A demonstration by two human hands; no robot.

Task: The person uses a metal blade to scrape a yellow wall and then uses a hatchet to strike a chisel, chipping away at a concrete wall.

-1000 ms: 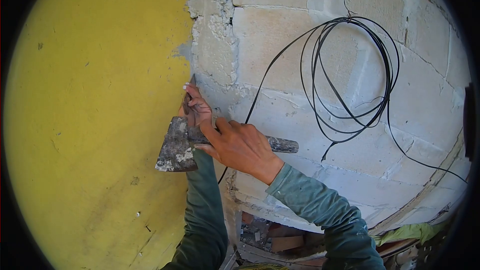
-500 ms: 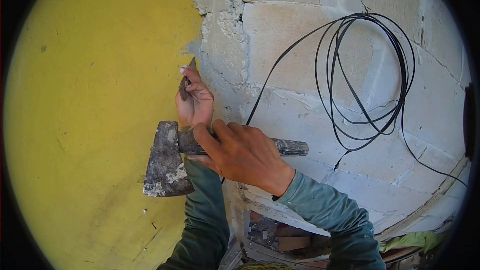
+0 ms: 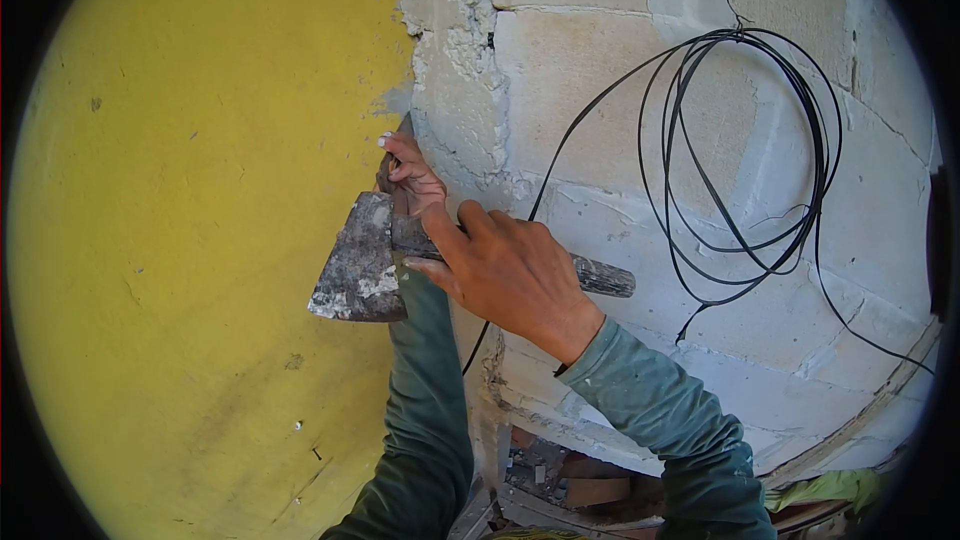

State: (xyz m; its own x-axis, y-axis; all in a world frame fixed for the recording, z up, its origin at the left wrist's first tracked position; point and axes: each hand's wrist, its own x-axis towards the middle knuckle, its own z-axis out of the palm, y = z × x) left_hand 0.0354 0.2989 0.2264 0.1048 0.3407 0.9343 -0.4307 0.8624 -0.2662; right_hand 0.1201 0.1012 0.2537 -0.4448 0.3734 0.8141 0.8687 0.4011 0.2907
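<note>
My right hand (image 3: 520, 270) is wrapped round the short wooden handle of a hatchet (image 3: 355, 260). Its wide, worn head is spotted with white mortar and hangs to the left, in front of the yellow wall. Higher up, my left hand (image 3: 420, 180) grips a dark pointed chisel (image 3: 405, 126), fingers closed about its shank. The chisel's tip points upward at the seam where yellow paint meets the rough grey mortar strip (image 3: 450, 90). The hatchet head overlaps the chisel's lower end and my left wrist in this view.
The yellow wall (image 3: 220, 140) fills the left side. On the right, a coil of black cable (image 3: 820, 140) hangs against the pale block wall (image 3: 590, 70), one strand running down behind my hands. Rubble (image 3: 540, 470) and a green cloth (image 3: 830, 488) lie below.
The hatchet has swung upward with my right hand, its head now close to my left hand and covering part of it. The chisel stays by the seam; the view has shifted slightly.
</note>
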